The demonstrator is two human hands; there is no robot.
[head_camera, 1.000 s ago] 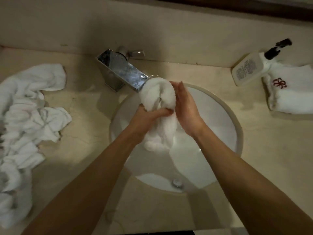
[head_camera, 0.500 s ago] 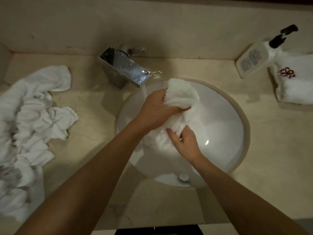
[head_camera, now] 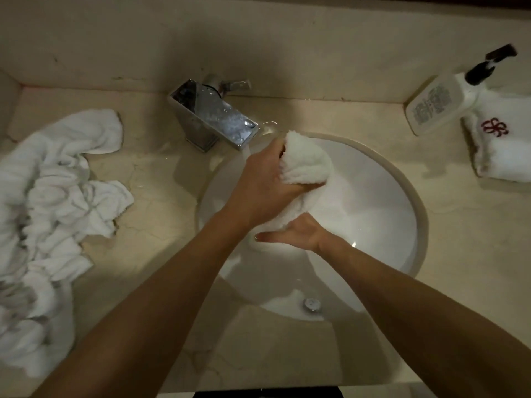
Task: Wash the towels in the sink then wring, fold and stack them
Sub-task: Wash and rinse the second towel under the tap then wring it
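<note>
Beige stone table point(head_camera: 149, 173) with a round white sink point(head_camera: 413, 196) set in it, dim light. Chrome tap point(head_camera: 212, 116) at the sink's far left edge, water running from its spout. Left hand point(head_camera: 261, 185) over the sink, fingers clamped round the upper part of a white towel point(head_camera: 307, 162), bunched end sticking up toward the far side. Towel hangs down into the bowl. Right hand point(head_camera: 296, 234) just below the left, touching the towel's lower part, thumb stretched out to the left; can't tell whether its fingers are closed on the cloth. Drain point(head_camera: 311, 304) at the sink's near side. Crumpled pile of towels point(head_camera: 48, 211) on the table at left. Far right: soap bottle point(head_camera: 439, 104) with dark pump, just beside a folded towel point(head_camera: 505, 150) with a red emblem.
</note>
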